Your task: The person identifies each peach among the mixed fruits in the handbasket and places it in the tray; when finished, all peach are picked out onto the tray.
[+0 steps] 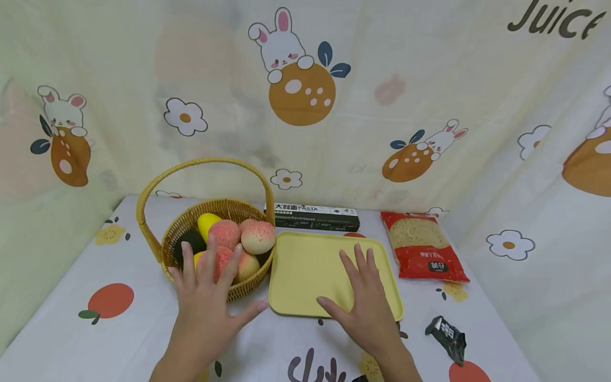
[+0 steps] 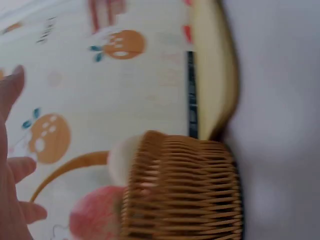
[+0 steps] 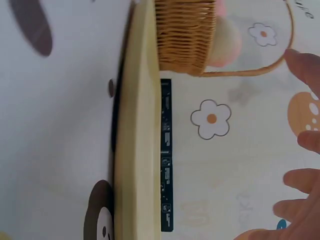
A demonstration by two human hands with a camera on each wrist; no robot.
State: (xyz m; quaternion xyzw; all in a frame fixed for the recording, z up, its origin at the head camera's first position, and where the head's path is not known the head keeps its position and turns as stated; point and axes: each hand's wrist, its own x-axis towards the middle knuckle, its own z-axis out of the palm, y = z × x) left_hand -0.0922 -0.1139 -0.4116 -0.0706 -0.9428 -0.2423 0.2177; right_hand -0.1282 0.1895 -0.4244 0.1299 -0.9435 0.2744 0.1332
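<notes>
My left hand (image 1: 205, 307) is spread in front of the wicker basket (image 1: 250, 286), its fingers overlapping the fruit in the head view. Inside the basket lie several peaches (image 1: 258, 237), a yellow fruit (image 1: 208, 225) and a dark green one (image 1: 190, 243), partly hidden by my fingers. My right hand (image 1: 367, 313), fingers apart, hovers at the front of the yellow tray (image 1: 305, 276). Neither hand holds anything. In the left wrist view the basket's woven side (image 2: 185, 195) fills the lower middle; the right wrist view shows the tray's edge (image 3: 137, 150) beside my right fingers (image 3: 300, 180).
Behind the tray lies a black pasta box (image 1: 315, 218). A red bag of dry noodles (image 1: 425, 246) is at the tray's right, with a small black wrapped packet (image 1: 447, 338) nearer the front. The basket's tall handle (image 1: 210, 161) arches up, and a patterned curtain (image 1: 215, 69) hangs behind.
</notes>
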